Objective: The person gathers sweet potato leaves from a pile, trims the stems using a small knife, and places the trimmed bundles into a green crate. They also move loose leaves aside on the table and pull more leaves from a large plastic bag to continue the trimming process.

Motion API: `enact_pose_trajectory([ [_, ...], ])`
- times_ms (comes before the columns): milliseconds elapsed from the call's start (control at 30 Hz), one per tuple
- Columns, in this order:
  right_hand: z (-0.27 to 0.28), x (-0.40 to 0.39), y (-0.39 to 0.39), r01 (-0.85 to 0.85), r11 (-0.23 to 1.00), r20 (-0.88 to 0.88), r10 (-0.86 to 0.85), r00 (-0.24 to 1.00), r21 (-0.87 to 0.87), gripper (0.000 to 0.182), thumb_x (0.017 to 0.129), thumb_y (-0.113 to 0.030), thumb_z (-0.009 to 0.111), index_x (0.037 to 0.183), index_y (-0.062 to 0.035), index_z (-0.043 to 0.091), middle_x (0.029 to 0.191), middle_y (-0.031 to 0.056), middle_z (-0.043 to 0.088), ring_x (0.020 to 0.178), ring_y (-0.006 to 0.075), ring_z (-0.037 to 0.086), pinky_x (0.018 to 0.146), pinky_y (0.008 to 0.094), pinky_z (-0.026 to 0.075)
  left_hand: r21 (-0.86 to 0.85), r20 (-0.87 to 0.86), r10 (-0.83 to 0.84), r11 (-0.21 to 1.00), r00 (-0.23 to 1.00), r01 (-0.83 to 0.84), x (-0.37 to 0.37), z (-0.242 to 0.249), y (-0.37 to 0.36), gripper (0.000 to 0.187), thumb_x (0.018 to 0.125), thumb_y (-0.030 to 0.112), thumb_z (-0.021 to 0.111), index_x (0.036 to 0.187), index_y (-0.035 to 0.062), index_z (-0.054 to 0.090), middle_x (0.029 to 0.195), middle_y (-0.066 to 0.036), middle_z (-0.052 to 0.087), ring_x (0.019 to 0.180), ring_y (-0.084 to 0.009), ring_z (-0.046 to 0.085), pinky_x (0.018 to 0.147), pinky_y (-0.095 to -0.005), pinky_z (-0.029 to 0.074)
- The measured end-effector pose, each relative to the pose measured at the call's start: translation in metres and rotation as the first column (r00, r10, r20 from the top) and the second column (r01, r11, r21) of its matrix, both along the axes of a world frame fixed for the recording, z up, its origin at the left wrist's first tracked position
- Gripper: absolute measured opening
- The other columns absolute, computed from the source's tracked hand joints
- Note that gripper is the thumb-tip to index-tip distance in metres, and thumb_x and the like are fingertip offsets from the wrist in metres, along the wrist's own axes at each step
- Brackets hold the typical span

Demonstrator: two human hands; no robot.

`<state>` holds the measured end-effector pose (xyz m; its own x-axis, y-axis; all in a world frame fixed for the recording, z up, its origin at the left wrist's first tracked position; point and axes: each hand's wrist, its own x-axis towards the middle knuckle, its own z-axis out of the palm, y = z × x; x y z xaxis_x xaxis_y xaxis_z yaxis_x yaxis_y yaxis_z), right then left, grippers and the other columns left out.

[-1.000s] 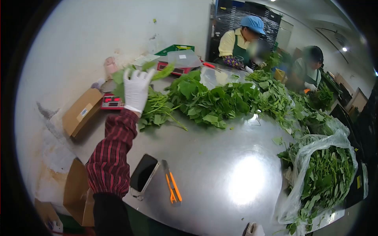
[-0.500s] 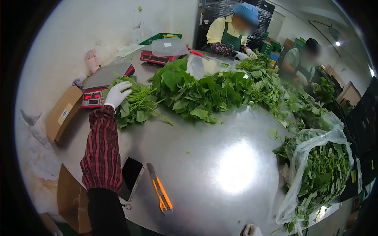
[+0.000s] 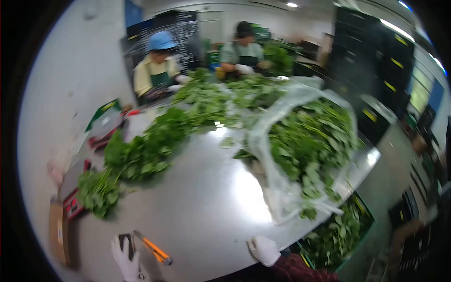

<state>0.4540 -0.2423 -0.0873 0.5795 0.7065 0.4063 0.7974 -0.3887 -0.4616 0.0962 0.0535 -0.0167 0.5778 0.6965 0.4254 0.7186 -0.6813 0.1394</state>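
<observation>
Everywhere greens on steel table; left hand, right hand, grips empty, spread.

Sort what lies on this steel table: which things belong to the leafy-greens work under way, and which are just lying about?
In the work: greens piled on the table; small bunch by the scale; bag of greens; left hand and right hand, both gloved, at the near edge.

Lying about: phone; orange knife; cardboard box.

White gloves on left grip and right grip; red plaid sleeve.
</observation>
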Motion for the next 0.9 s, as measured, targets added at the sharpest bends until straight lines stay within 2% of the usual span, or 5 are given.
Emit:
enact_pose_trajectory([
  [300,0.042,0.041,-0.035,0.206,0.937,-0.171,-0.162,0.972,0.282,0.008,0.086,-0.011,0.054,0.089,-0.0047,0.057,0.066,0.0171,0.054,0.060,0.0349,0.055,0.054,0.0433,0.043,-0.264,-0.115,-0.384,0.901,0.916,0.344,0.091,-0.013,-0.087,0.037,0.083,0.013,0.056,0.119,0.0053,0.057,0.131,-0.019,0.048,0.127,-0.0348,0.036,0.108,-0.0457,0.025],
  [400,0.059,0.112,-0.081,0.382,0.874,-0.012,-0.397,0.918,0.299,0.046,0.078,-0.010,0.062,0.122,-0.0041,0.050,0.076,0.0166,0.055,0.069,0.0320,0.057,0.060,0.0398,0.046,-0.222,-0.112,-0.310,0.934,0.944,0.280,0.081,-0.016,-0.067,0.037,0.081,0.009,0.055,0.118,0.0057,0.058,0.123,-0.018,0.054,0.122,-0.0347,0.042,0.107,-0.0454,0.027],
  [600,0.082,0.189,-0.131,0.058,0.851,-0.074,-0.113,0.991,-0.522,0.086,0.065,-0.035,0.077,0.125,0.0041,0.030,0.087,0.0212,0.062,0.083,0.0397,0.061,0.074,0.0449,0.047,-0.034,-0.126,-0.488,0.872,0.863,0.488,0.150,0.015,-0.105,0.034,0.080,0.007,0.052,0.113,0.0056,0.061,0.114,-0.019,0.059,0.113,-0.0376,0.050,0.099,-0.0460,0.036],
  [733,0.039,0.203,-0.149,0.032,0.904,-0.004,-0.037,0.999,-0.426,0.015,0.082,-0.013,0.051,0.090,-0.0004,0.053,0.080,0.0190,0.062,0.075,0.0358,0.063,0.067,0.0431,0.049,-0.149,0.010,-0.813,0.574,0.582,0.805,0.252,0.049,-0.182,0.036,0.077,0.003,0.054,0.112,0.0079,0.062,0.115,-0.018,0.058,0.112,-0.0391,0.050,0.096,-0.0452,0.039],
  [900,0.089,0.196,-0.238,0.250,0.902,0.079,-0.237,0.968,-0.351,0.010,0.080,-0.010,0.051,0.088,-0.0049,0.053,0.077,0.0161,0.060,0.071,0.0349,0.062,0.061,0.0430,0.050,-0.080,-0.068,-0.917,0.397,0.392,0.914,0.355,0.022,-0.199,0.051,0.073,0.007,0.059,0.121,0.0239,0.057,0.128,-0.015,0.047,0.113,-0.0348,0.049,0.090,-0.0451,0.044],
])
